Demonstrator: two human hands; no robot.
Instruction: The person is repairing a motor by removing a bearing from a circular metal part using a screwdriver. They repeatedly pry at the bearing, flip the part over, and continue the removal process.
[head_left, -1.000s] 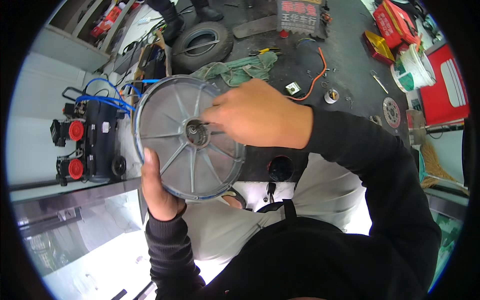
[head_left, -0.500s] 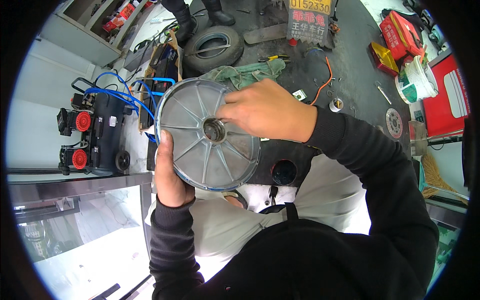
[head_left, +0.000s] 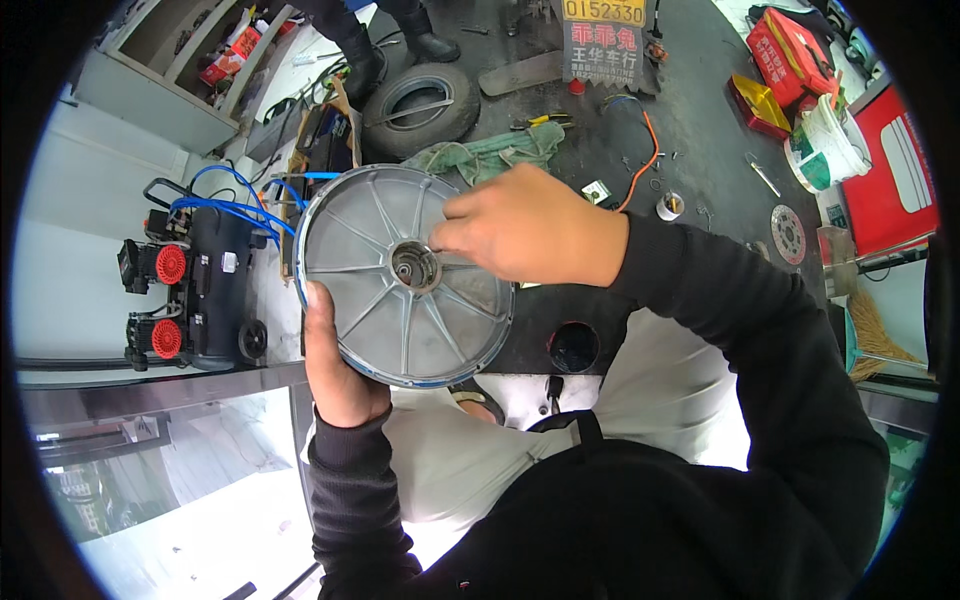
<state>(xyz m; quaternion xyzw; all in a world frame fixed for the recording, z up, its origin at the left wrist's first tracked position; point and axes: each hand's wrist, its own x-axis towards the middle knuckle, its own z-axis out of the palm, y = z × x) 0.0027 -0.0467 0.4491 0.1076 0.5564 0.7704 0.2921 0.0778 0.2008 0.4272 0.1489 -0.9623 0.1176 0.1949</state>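
The ribbed disc (head_left: pixel 395 322) was held up left of the frame's centre, its spoked face toward the camera and its hub (head_left: pixel 413 266) open to view. The left hand (head_left: pixel 342 372) was clamped on its lower-left rim, thumb on the near edge. The right hand (head_left: pixel 535 225) had its fingers bunched together at the hub's right edge – whether they pinched anything, I could not tell.

The work looked to be partway along, with attention on the hub: the disc was already in hand and its face bare. The fingers' work at the hub seemed unfinished, and the disc had not been set down. A round metal part showed inside the bore; whether it was being fitted, freed or merely checked was unclear.

The disc's far side was out of sight, as were the left fingers behind it, and the right hand covered part of its upper-right face. Beyond, in the upper middle, the disc's top edge overlapped the green cloth (head_left: pixel 490 155). The round black thing (head_left: pixel 573 347) below centre was too dark to make out, and the boots (head_left: pixel 430 45) at upper left belonged to someone cut off by the frame.
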